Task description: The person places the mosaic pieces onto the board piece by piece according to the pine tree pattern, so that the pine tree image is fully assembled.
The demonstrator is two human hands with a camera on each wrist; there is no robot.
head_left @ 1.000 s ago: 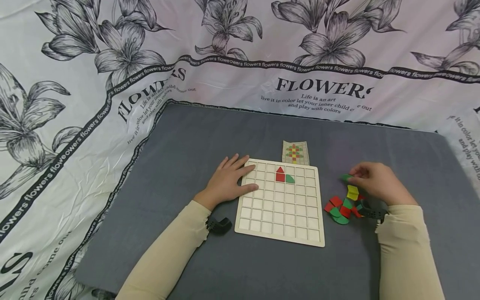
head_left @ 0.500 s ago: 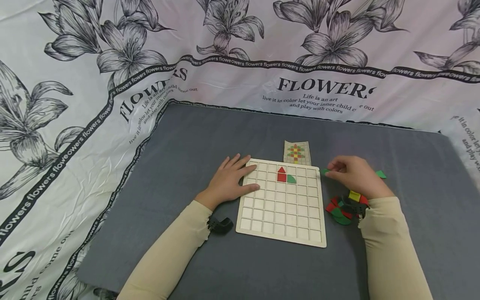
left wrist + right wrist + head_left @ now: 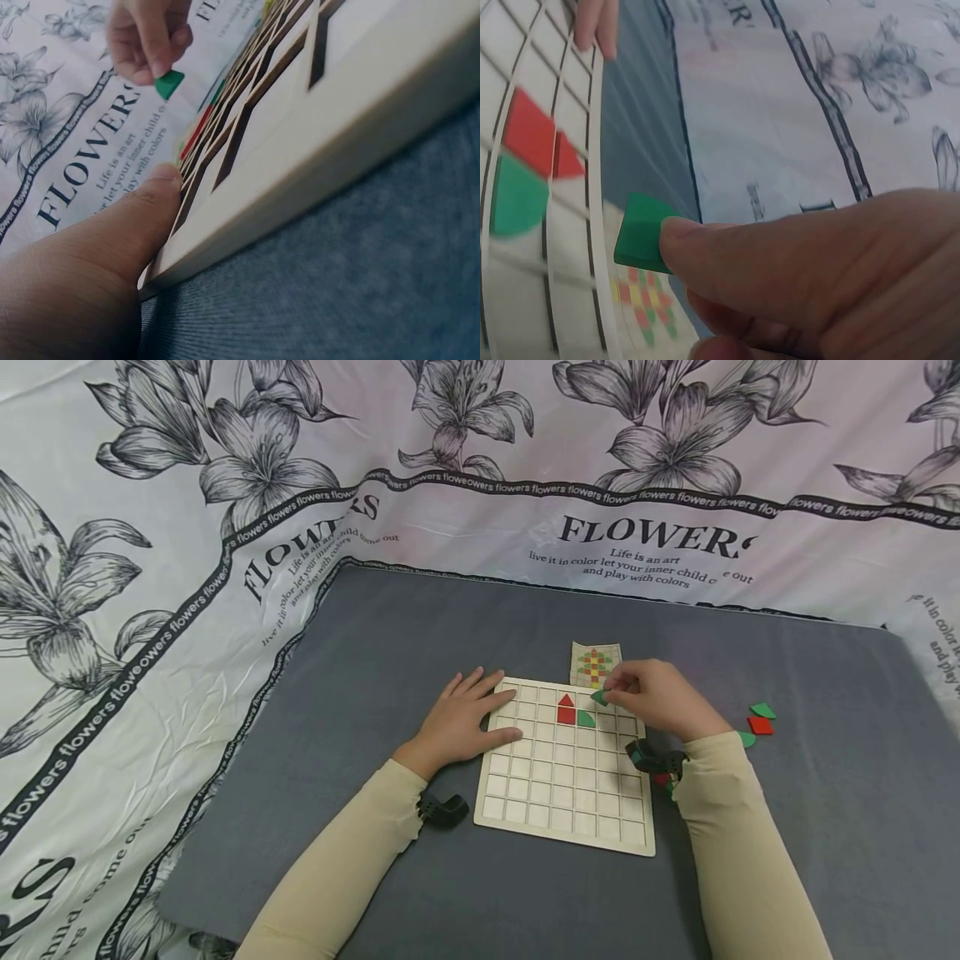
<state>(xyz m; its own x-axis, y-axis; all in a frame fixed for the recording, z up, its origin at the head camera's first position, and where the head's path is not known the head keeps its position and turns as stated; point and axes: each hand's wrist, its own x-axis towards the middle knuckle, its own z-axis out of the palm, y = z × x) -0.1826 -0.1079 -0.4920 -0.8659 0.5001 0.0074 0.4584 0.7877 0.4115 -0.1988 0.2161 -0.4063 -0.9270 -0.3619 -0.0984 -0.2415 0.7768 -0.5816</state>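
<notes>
A pale wooden grid board lies on the grey table. In its upper rows sit a red triangle, a red square below it and a green quarter-round tile to the square's right. My left hand rests with spread fingers on the board's upper left edge; its thumb presses the rim in the left wrist view. Above the board's upper right part, my right hand pinches another green quarter-round tile between thumb and fingers, lifted clear of the cells.
A pattern card lies behind the board, partly covered by it. Right of the board, a red tile and a green tile lie loose. The right forearm hides most of the tile pile. A flower-printed cloth hangs behind.
My right hand has carried the green tile leftward from the loose pile to above the board. The left hand keeps its place on the board's edge.
</notes>
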